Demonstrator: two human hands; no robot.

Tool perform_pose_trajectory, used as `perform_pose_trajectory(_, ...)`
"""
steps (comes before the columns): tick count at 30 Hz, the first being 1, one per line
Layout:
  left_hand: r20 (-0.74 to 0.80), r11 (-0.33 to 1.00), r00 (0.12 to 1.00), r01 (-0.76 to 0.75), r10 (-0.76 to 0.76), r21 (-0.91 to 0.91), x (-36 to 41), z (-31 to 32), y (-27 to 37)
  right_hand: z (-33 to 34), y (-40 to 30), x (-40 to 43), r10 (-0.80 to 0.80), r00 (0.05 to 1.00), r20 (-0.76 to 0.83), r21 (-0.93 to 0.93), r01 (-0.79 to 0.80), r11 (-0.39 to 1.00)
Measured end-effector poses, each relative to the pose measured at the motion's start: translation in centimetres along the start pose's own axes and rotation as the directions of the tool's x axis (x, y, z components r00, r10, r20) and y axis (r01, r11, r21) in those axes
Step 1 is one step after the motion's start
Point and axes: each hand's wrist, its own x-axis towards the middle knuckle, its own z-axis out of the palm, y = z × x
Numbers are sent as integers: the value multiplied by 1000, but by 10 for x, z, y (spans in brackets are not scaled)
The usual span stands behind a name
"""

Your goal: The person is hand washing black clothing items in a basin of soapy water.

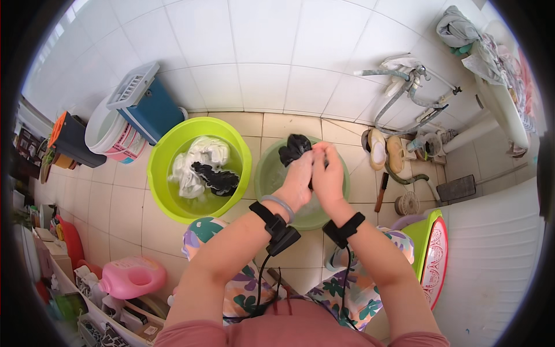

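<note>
Both hands are pressed together over a pale green basin (345, 191) of cloudy water. My left hand (299, 175) grips a wet black cloth (295, 149), which bunches out above the fingers. Against it, my right hand (327, 173) closes on the same cloth from the other side; a dark bit shows between the palms. To the left stands a bright lime-green basin (157, 182) of water. In it a white garment (208, 152) and a black garment (219, 180) lie soaking.
A blue bin (151, 108) and white bucket (102, 130) stand by the tiled wall. At right are slippers (394, 154), a wooden-handled brush (381, 193), and a hose (381, 115) at the tap. A pink detergent jug (134, 276) lies at lower left.
</note>
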Motion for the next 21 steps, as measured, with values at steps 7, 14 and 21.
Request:
perform_pose_trajectory(7,308,991,948,112,-86,-70,17,-38,16,12,-37,-22,-55,994,91,27,53,998)
perform_pose_trajectory(14,-39,973,990,138,-133,187,-13,5,-1,-3,22,12,191,976,-103,136,-176,975)
perform_pose_trajectory(21,137,993,984,115,-114,3,18,-29,7,15,-31,-28,-70,997,38,50,68,996)
